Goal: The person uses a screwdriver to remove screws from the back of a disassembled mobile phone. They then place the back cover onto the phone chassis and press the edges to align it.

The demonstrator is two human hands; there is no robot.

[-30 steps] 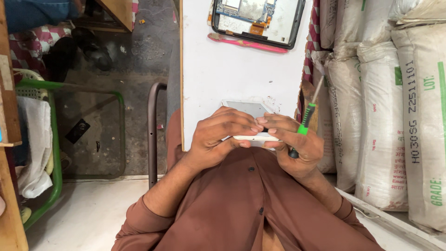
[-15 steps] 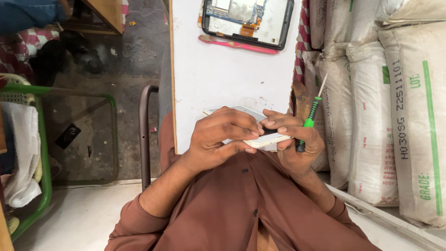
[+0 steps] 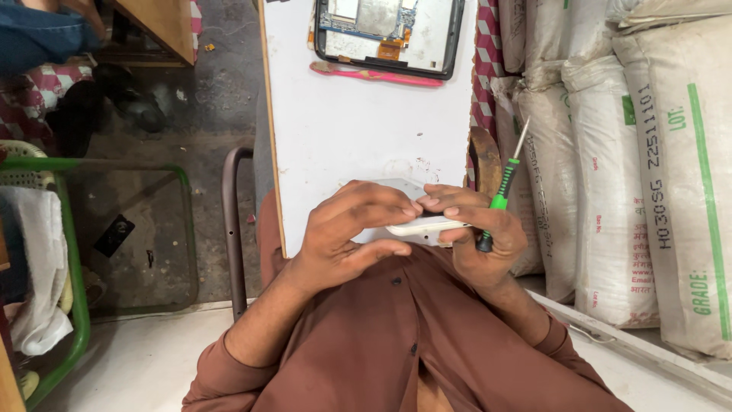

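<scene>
A white tabletop [image 3: 358, 130] stands between a concrete floor and stacked white sacks [image 3: 648, 175]. At its near edge the left hand [image 3: 347, 233] and right hand [image 3: 476, 229] together grip a thin white device [image 3: 423, 226] by its edges, the right also clamping a green-handled screwdriver [image 3: 503, 191] pointing toward 1 o'clock. At 12 o'clock from the hands, at the tabletop's far end, lies an opened tablet [image 3: 389, 34] with a pink toothbrush [image 3: 374, 74] just beside it.
</scene>
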